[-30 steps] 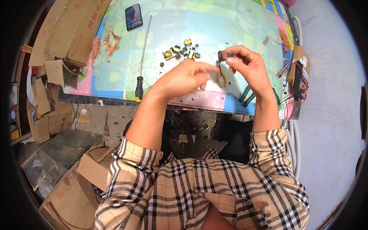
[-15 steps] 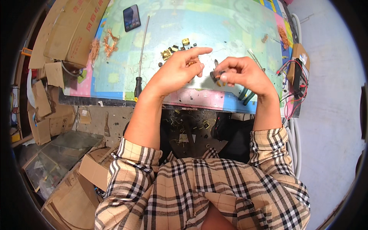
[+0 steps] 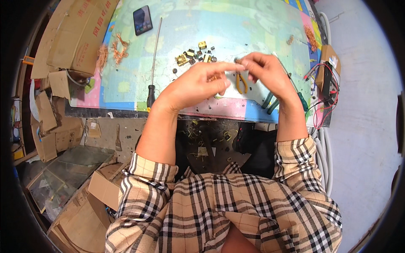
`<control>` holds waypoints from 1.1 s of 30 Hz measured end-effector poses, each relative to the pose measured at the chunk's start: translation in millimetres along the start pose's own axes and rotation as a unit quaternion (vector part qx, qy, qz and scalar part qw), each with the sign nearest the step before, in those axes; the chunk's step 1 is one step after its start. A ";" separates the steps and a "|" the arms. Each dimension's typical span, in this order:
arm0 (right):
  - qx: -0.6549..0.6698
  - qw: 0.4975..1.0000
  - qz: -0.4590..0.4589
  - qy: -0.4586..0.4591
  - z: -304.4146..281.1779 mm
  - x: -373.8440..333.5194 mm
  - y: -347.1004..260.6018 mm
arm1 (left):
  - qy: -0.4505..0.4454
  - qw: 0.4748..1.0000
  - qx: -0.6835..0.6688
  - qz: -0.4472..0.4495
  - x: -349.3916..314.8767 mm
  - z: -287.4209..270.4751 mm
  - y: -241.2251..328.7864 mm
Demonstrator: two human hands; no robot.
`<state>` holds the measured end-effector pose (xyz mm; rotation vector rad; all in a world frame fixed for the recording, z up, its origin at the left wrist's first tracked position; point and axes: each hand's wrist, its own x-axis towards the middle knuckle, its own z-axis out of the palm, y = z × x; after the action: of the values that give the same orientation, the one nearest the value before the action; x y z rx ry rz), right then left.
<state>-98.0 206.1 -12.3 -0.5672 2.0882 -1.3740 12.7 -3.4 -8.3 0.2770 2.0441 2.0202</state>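
Observation:
My left hand (image 3: 196,84) is over the table's near edge, its index finger stretched right until its tip meets my right fingertips. Its other fingers curl around some copper wire (image 3: 214,77), partly hidden by the thumb. My right hand (image 3: 266,72) pinches a small dark piece (image 3: 237,60), mostly covered by its fingertips. Just below the right fingertips lie small yellow-handled pliers (image 3: 241,83). Left of the fingers is a pile of yellow-wrapped and black coil-core parts (image 3: 182,59).
A long screwdriver (image 3: 151,95) and a phone (image 3: 142,20) lie left; copper wire bundles (image 3: 120,48) sit near a cardboard box (image 3: 84,38). Right are green-handled pliers (image 3: 270,102), a green-handled screwdriver (image 3: 302,101) and a black device with red leads (image 3: 331,86).
My right hand has moved up and left with the dark piece, uncovering the yellow-handled pliers. My left hand has shifted slightly right and down, and its index fingertip now meets the right hand.

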 end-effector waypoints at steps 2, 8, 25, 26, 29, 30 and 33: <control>0.098 0.995 -0.010 0.026 -5.5 0.9 -5.5 | -0.007 0.998 0.033 -0.044 -0.7 1.5 -1.7; 0.038 0.985 0.021 -0.167 -7.7 -10.1 -15.1 | 0.094 0.995 -0.025 -0.023 -2.7 -2.2 3.6; 0.122 0.990 -0.018 -0.073 -10.3 -5.8 -13.4 | 0.020 0.994 0.087 -0.068 -0.8 -0.3 -10.9; 0.122 0.985 -0.020 -0.117 -12.0 -7.8 -15.2 | 0.054 0.994 0.078 -0.051 -2.5 -1.7 -11.5; 0.047 0.986 0.031 -0.159 -12.4 -7.4 -12.6 | 0.132 0.991 0.012 -0.018 -2.1 -1.7 2.5; 0.018 0.987 0.049 -0.149 -11.1 -6.1 -10.3 | 0.108 0.994 -0.011 -0.017 -1.8 -0.6 5.6; 0.078 0.996 0.023 -0.025 -5.4 0.3 -1.2 | 0.007 1.000 -0.017 -0.011 -2.7 -2.2 5.3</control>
<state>-101.8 209.2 -9.5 -0.4798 1.9216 -1.4652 14.4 -6.2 -2.9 0.2334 2.0105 2.0465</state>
